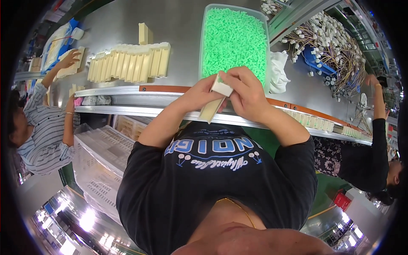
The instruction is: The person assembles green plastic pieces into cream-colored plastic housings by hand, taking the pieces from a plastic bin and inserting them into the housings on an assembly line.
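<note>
Over the near edge of the workbench, my left hand (196, 94) grips a cream rectangular plastic housing (209, 111), which tilts with its white end up. My right hand (247, 92) is closed at that white end, thumb and fingers pressed against it. A speck of green shows by the right fingertips; whether it is a separate small piece I cannot make out. Just beyond both hands stands a clear plastic bin (202, 46) full of small green pieces (233, 40). Left of it lies a row of similar cream housings (127, 63), with one single housing (145, 34) behind them.
A metal rail (123, 95) runs along the bench front, holding more housings (312, 121) at right. Beside the bin lies a white cloth (278, 72). Wired connectors (327, 38) are heaped at far right. Co-workers (42, 136) work on both sides; stacked crates (100, 157) stand lower left.
</note>
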Tool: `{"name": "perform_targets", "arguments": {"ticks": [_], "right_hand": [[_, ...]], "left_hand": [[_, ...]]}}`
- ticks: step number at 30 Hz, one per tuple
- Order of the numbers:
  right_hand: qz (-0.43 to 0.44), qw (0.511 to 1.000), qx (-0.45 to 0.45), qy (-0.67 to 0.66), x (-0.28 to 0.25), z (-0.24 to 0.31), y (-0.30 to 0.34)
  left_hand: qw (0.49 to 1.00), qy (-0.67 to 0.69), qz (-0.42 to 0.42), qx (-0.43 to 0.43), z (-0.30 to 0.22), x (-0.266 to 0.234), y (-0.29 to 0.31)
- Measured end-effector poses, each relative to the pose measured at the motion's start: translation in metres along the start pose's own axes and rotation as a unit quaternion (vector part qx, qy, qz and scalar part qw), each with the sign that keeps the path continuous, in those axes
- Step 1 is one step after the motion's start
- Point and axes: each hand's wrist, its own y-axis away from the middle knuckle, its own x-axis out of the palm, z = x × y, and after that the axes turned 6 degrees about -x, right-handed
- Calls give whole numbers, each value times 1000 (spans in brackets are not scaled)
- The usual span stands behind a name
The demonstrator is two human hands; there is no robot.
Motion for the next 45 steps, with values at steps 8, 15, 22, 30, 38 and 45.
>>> {"name": "perform_targets", "arguments": {"ticks": [8,15,22,30,38,45], "right_hand": [[-56,988,126,-66,-27,-26,11],[-46,982,172,-69,-36,-30,37],[-50,981,173,-65,-41,-35,45],[-51,972,195,-123,-41,-45,44],[-42,965,234,-108,-39,-48,46],[-44,956,271,-103,-41,-54,41]], "left_hand": [[896,-120,-389,176,54,3,2],[903,-292,-284,138,60,43,11],[804,-534,-253,72,70,54,7],[946,-321,-39,-34,99,66,-36],[939,-334,73,-45,-2,6,-31],[616,-739,-262,75,27,-187,-52]]}}
